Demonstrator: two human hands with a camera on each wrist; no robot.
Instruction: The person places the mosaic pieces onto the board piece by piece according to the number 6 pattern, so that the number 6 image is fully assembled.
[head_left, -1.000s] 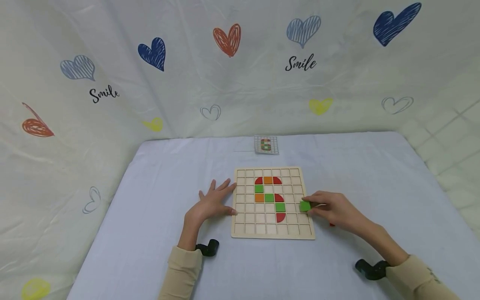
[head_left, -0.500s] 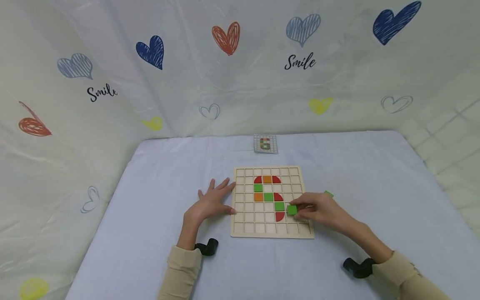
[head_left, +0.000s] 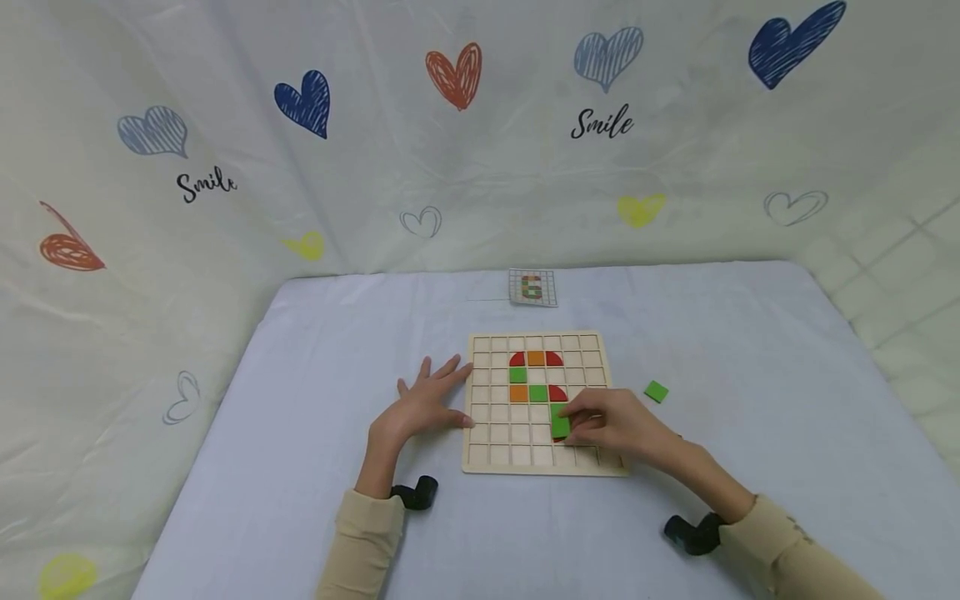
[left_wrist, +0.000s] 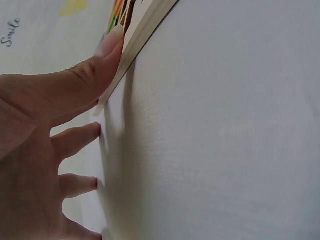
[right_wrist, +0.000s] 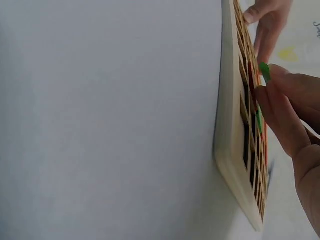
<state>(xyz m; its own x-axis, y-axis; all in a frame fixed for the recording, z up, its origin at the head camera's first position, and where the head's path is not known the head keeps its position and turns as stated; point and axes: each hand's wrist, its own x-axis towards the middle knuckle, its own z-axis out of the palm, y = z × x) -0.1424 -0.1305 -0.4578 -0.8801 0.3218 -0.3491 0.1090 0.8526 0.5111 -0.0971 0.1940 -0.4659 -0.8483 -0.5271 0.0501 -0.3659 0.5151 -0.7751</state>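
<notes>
My right hand (head_left: 618,423) pinches a green square tile (head_left: 560,428) between thumb and fingers, close over a gridded wooden board (head_left: 495,459). In the head view that tile overlaps most of a red quarter-round tile (head_left: 558,440). In the right wrist view the green tile (right_wrist: 265,71) stands at the fingertips, above the grid. My left hand (head_left: 418,410) lies spread along the board's left side, its thumb (left_wrist: 111,46) on the rim in the left wrist view. Red, orange and green tiles, such as an orange square (head_left: 518,393), sit in the board's cells.
A loose green tile (head_left: 656,391) lies on the white cloth right of the board. Behind the board is a small pattern card (head_left: 532,287) with a coloured figure on a grid. A curtain printed with hearts (head_left: 453,77) rises behind the table.
My right hand has carried the green tile leftward from the board's right edge to over the tile figure. The loose green tile to the right is now uncovered. My left hand has stayed put.
</notes>
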